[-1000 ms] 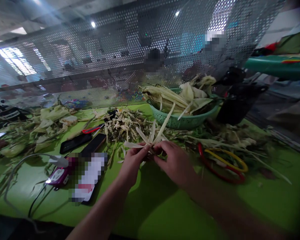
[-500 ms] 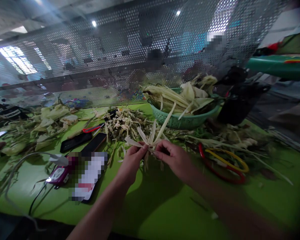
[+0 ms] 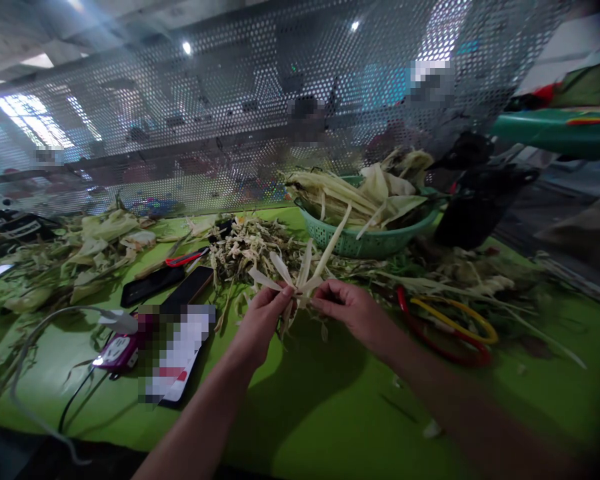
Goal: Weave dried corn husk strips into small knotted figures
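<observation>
- Both hands meet over the green tabletop, just in front of the person, with a small fan of pale husk strips between them.
- The left hand is closed in a pinch, thumb and forefinger clamped on the point where the strips cross.
- The right hand is closed as well, its fingertips gripping the same bundle from the other side, so the two hands nearly touch.
- The strips are lifted off the tabletop. Several stand up and splay outward, and a few short ends hang down below the fingers.
- From where I stand this looks like the working or folding stage, with the strips gathered at one knot-like centre and being shaped there.
- I'd judge that any further fold calls for one hand to hold the crossing tight while the other frees a single strip, since a slack pinch would let the fan spring apart.
- Behind the hands lies a heap of shredded husk, and past it a green basket piled with whole husks.
- To the right, red and yellow loops lie on the tabletop. To the left lie two dark phones and a purple gadget with a cable.
- A perforated metal screen closes off the far edge.
</observation>
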The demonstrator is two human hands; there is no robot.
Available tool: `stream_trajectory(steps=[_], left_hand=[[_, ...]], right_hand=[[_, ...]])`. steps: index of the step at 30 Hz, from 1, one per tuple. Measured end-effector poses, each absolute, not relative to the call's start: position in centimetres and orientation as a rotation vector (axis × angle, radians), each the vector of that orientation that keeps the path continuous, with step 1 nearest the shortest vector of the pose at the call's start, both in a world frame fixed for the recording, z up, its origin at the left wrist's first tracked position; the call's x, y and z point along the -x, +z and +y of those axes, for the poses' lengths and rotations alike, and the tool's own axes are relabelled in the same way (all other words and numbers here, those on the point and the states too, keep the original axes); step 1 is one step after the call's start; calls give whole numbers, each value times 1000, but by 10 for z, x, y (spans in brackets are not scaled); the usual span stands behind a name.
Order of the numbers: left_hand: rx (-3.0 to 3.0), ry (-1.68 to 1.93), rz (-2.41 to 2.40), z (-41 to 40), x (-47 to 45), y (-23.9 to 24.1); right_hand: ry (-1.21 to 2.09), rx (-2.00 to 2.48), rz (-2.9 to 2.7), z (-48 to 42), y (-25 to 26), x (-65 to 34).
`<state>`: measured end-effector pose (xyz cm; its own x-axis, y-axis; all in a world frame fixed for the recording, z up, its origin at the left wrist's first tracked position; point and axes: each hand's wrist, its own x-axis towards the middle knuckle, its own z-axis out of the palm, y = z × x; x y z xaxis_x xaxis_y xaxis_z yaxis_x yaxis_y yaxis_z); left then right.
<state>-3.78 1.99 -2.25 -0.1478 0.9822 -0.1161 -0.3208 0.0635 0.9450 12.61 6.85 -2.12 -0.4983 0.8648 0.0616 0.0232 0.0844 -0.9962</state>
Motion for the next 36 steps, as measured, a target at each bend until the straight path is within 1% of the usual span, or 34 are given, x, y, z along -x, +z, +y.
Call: stream_trajectory(steps=[2,4,9,14,28,33,36], left_hand=[[-858,1370,1112,19,36,-23],[-892,1335,1080,17,33,-23],[-854,1272,1004,16,30,-26],[-925,1292,1002,18,31,-26],[-1114,1128,922,16,34,-21],[-1151,1144,931,13,32,-18],[-1102,1202,945,13,30,-20]], right_hand=[[1617,819,-1556,68,-22,-125],[1643,791,-1489,67,-24,-124],[1500,827,-1422,66,-26,-122],[1522,856,-1351,65,-24,-123],[1328,896,-1449,70,-22,-128],[1178,930,-1574,71,-23,-130],[1197,913,-1571,69,-20,-129]])
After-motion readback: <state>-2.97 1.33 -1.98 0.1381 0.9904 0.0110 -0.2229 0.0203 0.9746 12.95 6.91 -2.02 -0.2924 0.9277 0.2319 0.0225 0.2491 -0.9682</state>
